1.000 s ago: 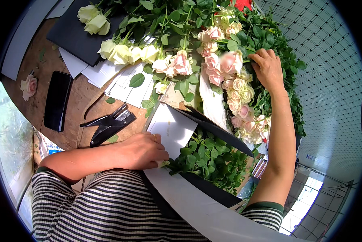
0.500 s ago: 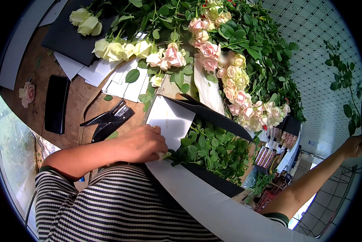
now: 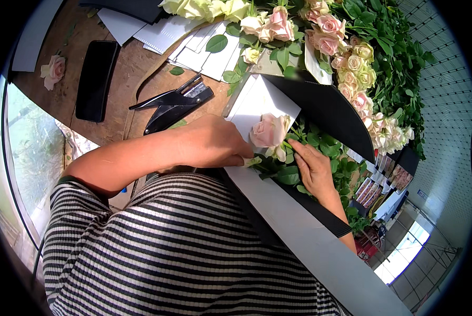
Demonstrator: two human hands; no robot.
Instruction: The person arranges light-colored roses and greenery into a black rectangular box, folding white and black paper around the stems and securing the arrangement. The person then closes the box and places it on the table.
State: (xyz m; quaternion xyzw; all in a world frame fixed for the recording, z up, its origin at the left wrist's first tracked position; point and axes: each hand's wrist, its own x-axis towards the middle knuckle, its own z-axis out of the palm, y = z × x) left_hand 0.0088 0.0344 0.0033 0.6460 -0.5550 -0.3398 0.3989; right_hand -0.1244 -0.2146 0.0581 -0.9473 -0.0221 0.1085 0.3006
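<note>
My left hand (image 3: 220,143) is closed, its fingertips at a pale greenish-white rose (image 3: 252,161) that is mostly hidden beneath them. Just right of it, a pink rose (image 3: 269,130) lies over a white sheet (image 3: 259,102). My right hand (image 3: 316,167) reaches in from the right, its fingers against the pink rose's stem just below the head. Green leaves (image 3: 288,175) spread between the two hands. Both flowers lie in a trough between a black curved board (image 3: 325,108) and a grey-white strip (image 3: 309,237) along my front.
A black stapler (image 3: 180,104), a black phone (image 3: 96,81) and a loose pink rose (image 3: 53,71) lie on the wooden table (image 3: 122,63). White cards (image 3: 212,63) are stacked behind. Pink and cream roses (image 3: 359,73) with dense foliage fill the far right.
My right hand has come in from the far right, where it was beside a leafy stem, to the trough. A pink rose now lies on the white sheet. The view has shifted.
</note>
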